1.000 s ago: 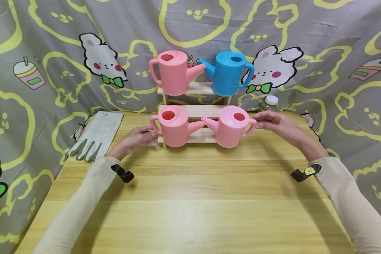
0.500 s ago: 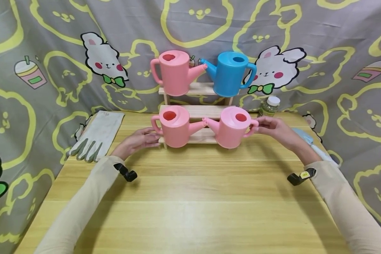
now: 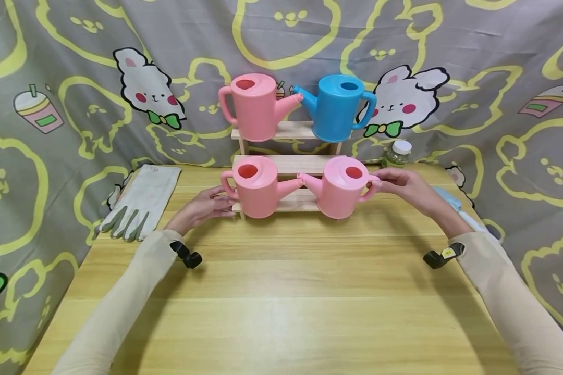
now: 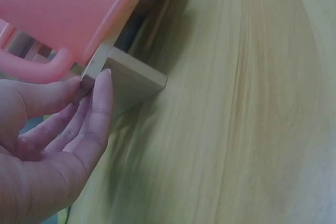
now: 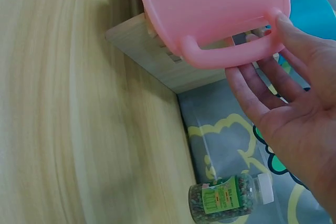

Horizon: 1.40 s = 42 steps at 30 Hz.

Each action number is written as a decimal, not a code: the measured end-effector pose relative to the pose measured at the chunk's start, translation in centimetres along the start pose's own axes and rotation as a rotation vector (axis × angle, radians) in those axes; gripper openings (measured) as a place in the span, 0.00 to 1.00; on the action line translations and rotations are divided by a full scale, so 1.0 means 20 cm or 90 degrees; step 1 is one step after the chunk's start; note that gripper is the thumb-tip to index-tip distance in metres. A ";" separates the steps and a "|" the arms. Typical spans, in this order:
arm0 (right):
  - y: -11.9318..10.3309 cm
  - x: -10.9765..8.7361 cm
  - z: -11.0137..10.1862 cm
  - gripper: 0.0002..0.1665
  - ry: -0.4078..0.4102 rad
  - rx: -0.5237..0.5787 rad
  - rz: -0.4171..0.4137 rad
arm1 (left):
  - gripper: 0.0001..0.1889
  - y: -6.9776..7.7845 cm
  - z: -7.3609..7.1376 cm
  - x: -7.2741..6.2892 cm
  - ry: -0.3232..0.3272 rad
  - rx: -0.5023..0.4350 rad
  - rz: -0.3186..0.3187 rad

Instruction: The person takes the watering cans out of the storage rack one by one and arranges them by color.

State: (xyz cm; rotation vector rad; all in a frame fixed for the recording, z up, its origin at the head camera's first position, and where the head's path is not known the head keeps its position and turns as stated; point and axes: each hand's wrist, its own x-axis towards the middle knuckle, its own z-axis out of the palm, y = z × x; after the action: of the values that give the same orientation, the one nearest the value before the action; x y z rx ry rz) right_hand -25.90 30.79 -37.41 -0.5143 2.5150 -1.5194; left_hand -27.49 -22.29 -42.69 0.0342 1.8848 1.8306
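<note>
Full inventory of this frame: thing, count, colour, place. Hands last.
Pink watering cans: 3; upper shelf left, lower shelf left, lower shelf right.
Blue watering can: 1, upper shelf right.
Wooden rack: 1, pale wood, table back centre.
Glove: 1, grey-white, table left.
Jar: 1, white lid, greenish contents, right of rack.
Table: 1, light wood.
Cloth backdrop: grey, yellow outlines, rabbits.
Left hand: touches rack end under lower-left can's handle.
Right hand: fingertips on lower-right can's handle.
</note>
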 end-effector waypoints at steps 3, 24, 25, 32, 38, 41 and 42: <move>0.00 0.01 -0.01 0.20 -0.021 -0.010 -0.006 | 0.30 0.02 0.00 -0.01 -0.001 0.013 0.000; 0.03 0.10 -0.11 0.18 -0.309 0.043 -0.001 | 0.32 0.02 0.02 -0.03 0.005 0.038 0.004; 0.03 0.11 -0.11 0.18 -0.331 0.053 -0.004 | 0.32 0.02 0.02 -0.02 0.003 0.038 0.005; 0.03 0.10 -0.12 0.15 -0.410 0.056 -0.050 | 0.32 0.02 0.01 -0.02 -0.008 0.033 0.005; 0.00 -0.01 -0.01 0.16 -0.332 0.082 -0.052 | 0.32 0.02 0.01 -0.01 -0.011 0.041 0.018; -0.02 -0.08 0.09 0.16 -0.260 0.096 -0.023 | 0.31 0.02 0.01 -0.01 -0.011 0.047 0.020; -0.03 -0.10 0.12 0.15 -0.236 0.099 -0.009 | 0.31 0.02 0.01 0.00 -0.011 0.049 0.019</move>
State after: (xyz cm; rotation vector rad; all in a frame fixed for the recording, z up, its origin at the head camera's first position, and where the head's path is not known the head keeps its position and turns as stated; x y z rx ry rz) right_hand -23.13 29.35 -38.14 -0.7158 2.1009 -1.4535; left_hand -27.43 -22.02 -42.28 0.1059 1.9525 1.7708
